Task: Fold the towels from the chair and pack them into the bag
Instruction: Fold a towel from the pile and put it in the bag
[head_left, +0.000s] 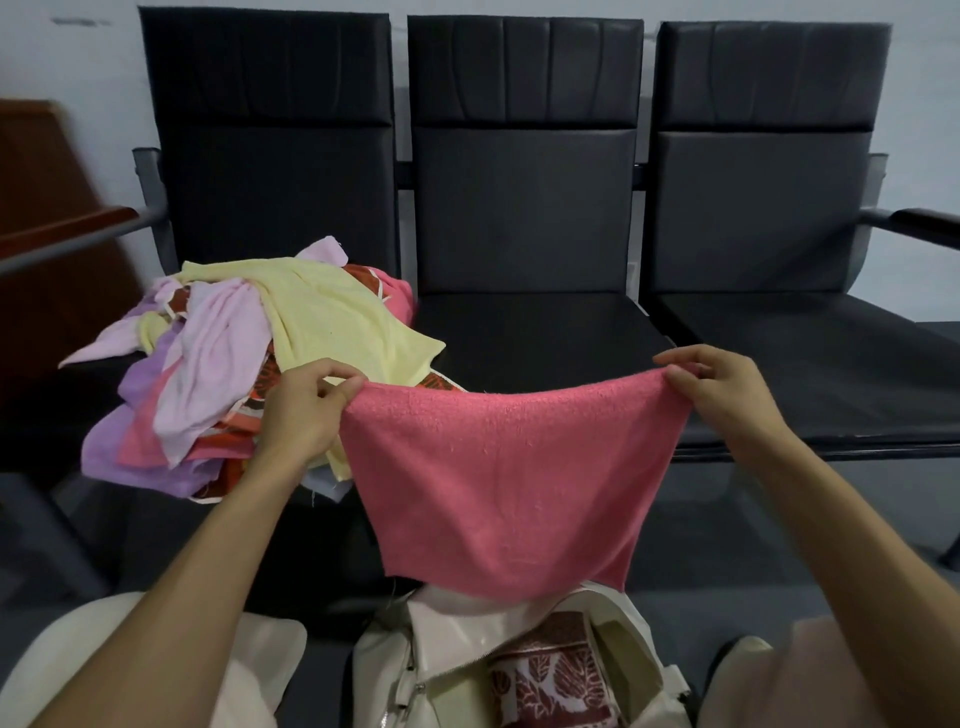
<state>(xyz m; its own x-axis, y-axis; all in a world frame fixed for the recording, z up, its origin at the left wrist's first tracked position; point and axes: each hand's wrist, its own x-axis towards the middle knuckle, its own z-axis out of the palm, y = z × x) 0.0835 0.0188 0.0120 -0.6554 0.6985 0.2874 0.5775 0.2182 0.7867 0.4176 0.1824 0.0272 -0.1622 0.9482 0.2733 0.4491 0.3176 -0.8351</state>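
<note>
Bag (441, 639) stands open, a patterned towel (556, 675) inside. Just above the bag hangs the pink towel (509, 467), its top corners pinched by the fingers of the left hand (306, 410) and right hand (727, 395). Both pinches look shallow, so a slip could drop it unfolded into the bag. Beyond the bag, leftward, the pile (249, 353) overhangs its chair (218, 208) and might slide off.

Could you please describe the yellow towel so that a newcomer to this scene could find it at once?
Look at the row of three black chairs; only the left chair carries a heap of towels. The yellow towel lies draped over the top of that heap, one corner reaching toward the middle seat. It is the only pale yellow piece among lilac, pink and red-patterned cloths.
</note>
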